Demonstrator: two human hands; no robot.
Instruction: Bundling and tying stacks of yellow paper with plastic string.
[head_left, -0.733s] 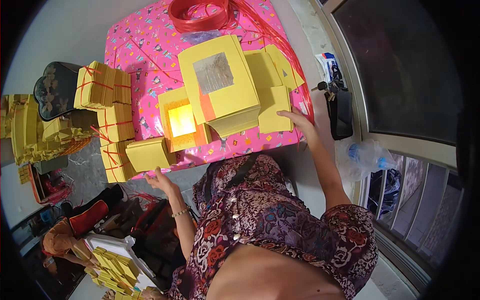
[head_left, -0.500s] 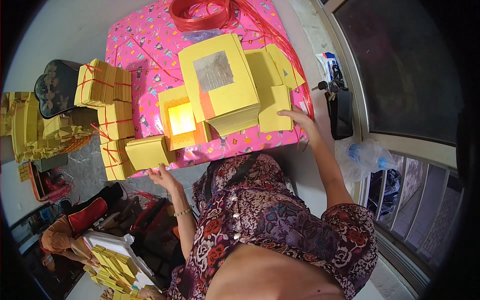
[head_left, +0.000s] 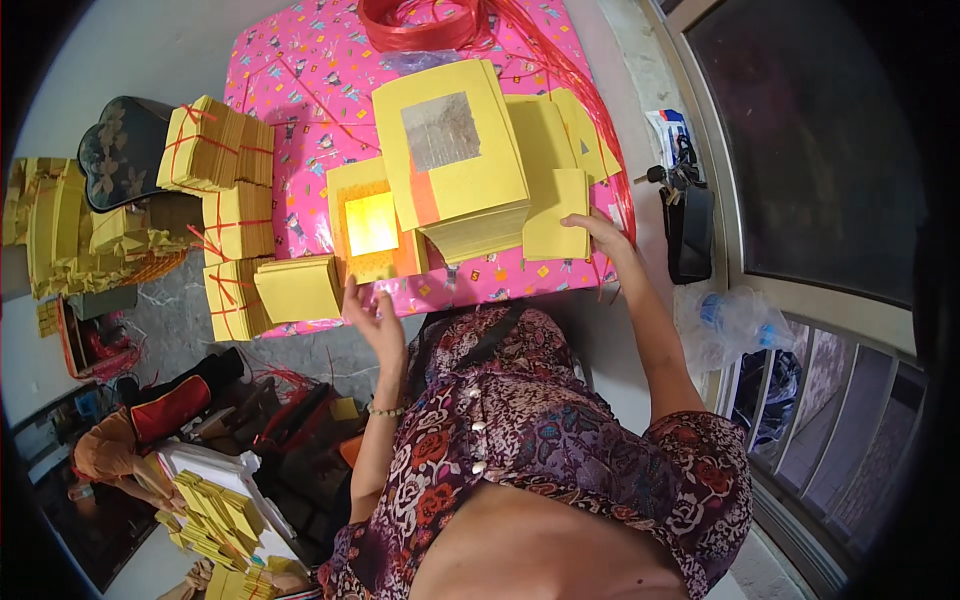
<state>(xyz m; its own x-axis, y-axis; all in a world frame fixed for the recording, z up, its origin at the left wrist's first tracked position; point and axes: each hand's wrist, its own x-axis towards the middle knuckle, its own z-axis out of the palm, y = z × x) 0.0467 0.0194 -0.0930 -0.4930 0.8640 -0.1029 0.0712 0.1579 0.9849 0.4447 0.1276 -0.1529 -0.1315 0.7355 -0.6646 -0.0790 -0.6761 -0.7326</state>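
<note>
My left hand (head_left: pixel 378 322) hovers at the near table edge, fingers apart and holding nothing. Just beyond its fingertips lies a yellow sheet with a shiny gold square (head_left: pixel 372 225). To its left is a small yellow paper stack (head_left: pixel 298 290). My right hand (head_left: pixel 600 233) reaches to the near right, its stretched fingers lying on the edge of a pile of yellow paper (head_left: pixel 557 205); its thumb is hard to make out. Between the hands stands a tall stack of yellow paper (head_left: pixel 460 190) with a silver square on the top sheet.
Bundles tied with red string (head_left: pixel 238 225) line the table's left side. A roll of red plastic string (head_left: pixel 415 30) sits at the back of the pink patterned table (head_left: pixel 300 140). A windowsill with a black case (head_left: pixel 688 235) borders the right. Another person's arm (head_left: pixel 150 485) works lower left.
My left hand has moved right, from beside the small yellow stack to below the gold-square sheet. My right hand stays at the yellow paper pile. The whole view has shifted slightly.
</note>
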